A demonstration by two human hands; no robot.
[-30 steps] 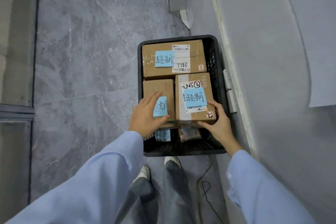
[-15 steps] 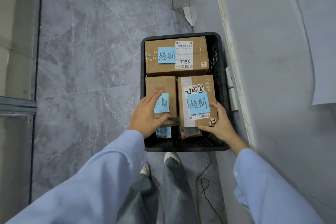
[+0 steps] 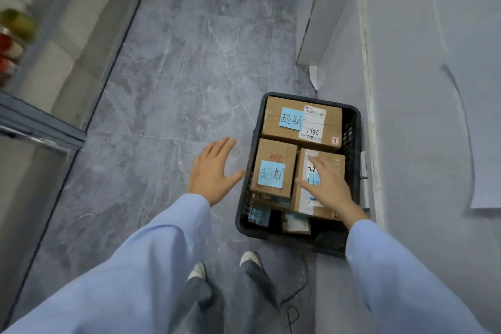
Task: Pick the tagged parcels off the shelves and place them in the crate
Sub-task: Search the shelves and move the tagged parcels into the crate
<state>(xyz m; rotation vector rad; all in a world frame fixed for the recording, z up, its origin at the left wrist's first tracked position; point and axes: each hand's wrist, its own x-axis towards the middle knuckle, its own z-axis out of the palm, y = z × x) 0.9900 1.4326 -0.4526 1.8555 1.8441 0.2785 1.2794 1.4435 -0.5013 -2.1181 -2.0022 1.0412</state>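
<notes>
- So, grey floor [image 3: 176, 76] with a black crate [image 3: 355, 127] on it, right up against the wall [image 3: 406, 89].
- The biggest box [image 3: 287, 135] fills the crate's far end, with a blue note and a 7786 label on top.
- At the near end, side by side, are the left box [image 3: 276, 152] with a blue note and the right box [image 3: 334, 165].
- The right hand [image 3: 329, 187] is over the right box, fingers straight and apart; can't tell if it's touching.
- The left hand [image 3: 211, 171] is over the floor just beside the crate's left wall, fingers spread, holding nothing.

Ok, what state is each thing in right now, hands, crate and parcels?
Crate: on the floor, holding parcels.
Left hand: open, empty, beside crate.
Right hand: open, over right front parcel.
7786 parcel: in crate, blue tag up.
Left front parcel: in crate, blue tag up.
</notes>
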